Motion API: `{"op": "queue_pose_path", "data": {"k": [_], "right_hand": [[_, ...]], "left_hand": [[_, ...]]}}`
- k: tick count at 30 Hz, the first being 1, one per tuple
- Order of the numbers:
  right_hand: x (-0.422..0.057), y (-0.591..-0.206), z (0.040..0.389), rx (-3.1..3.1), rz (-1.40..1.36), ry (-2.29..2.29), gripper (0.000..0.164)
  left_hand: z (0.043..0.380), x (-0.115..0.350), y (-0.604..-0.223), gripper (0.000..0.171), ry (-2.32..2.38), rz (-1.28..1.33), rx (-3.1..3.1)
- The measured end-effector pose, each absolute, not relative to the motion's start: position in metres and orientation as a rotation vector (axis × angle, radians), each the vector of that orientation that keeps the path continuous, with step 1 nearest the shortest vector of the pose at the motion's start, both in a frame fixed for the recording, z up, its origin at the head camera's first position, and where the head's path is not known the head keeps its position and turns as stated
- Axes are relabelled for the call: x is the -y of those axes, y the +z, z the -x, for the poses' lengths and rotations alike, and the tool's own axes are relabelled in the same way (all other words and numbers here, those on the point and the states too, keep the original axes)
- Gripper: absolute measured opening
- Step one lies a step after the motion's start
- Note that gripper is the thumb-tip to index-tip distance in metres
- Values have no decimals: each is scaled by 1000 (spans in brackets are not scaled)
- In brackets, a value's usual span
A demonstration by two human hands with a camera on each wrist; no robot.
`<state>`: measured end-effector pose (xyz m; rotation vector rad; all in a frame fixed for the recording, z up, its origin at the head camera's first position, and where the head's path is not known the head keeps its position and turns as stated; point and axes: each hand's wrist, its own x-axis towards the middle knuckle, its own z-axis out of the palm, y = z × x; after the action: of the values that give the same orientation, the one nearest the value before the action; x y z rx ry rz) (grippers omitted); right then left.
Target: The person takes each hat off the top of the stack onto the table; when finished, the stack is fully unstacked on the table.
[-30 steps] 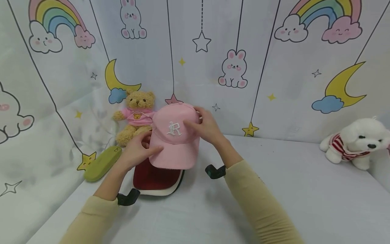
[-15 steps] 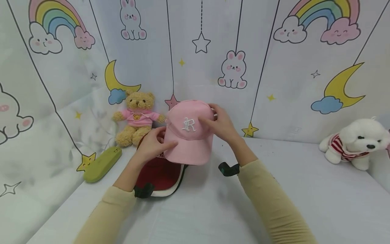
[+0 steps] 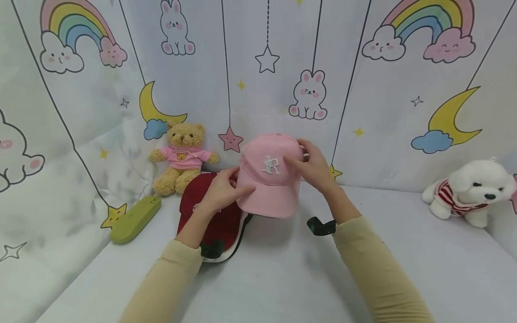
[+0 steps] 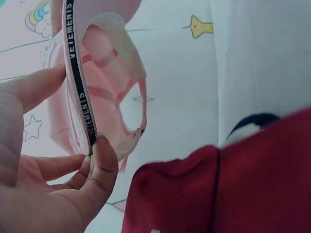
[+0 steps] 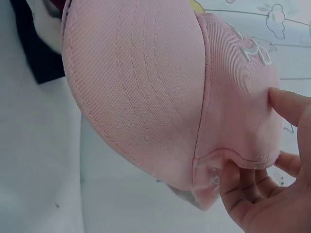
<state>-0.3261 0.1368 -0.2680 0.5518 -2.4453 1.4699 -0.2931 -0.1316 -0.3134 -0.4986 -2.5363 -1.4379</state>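
Note:
Both hands hold a pink baseball cap (image 3: 269, 197) with a white embroidered R, its brim toward me and tilted down. My left hand (image 3: 223, 190) pinches the brim's left edge, thumb on top and fingers beneath. In the left wrist view, a dark lettered band runs along the brim (image 4: 77, 97), and the cap's hollow inside shows behind it. My right hand (image 3: 317, 168) grips the right side of the crown, thumb on the front, fingers curled under the lower edge in the right wrist view. A dark red cap (image 3: 226, 229) with white trim sits below my left hand, partly hidden by it.
A teddy bear (image 3: 181, 157) in a pink top sits at the back left. Near it lies a green slipper-shaped item (image 3: 135, 220). At the far right stands a white toy dog (image 3: 468, 193) in a striped scarf. A printed curtain (image 3: 258, 27) backs the white table (image 3: 274, 278).
Both hands have carried the pink cap to the right, off from in front of the teddy bear and the red cap. More of the red cap's crown shows now.

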Motion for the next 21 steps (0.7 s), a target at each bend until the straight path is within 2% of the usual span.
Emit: {"op": "queue_pose_path", "data": {"k": [12,21], "right_hand": [[-166,-287,329,2474,-468,1459,69],[-181,-305,338,2524,-402,1425,71]], "left_hand": [[301,102,-329,70,-1438,475,2580],[307,83,-344,62,-1436,450,2610]]}}
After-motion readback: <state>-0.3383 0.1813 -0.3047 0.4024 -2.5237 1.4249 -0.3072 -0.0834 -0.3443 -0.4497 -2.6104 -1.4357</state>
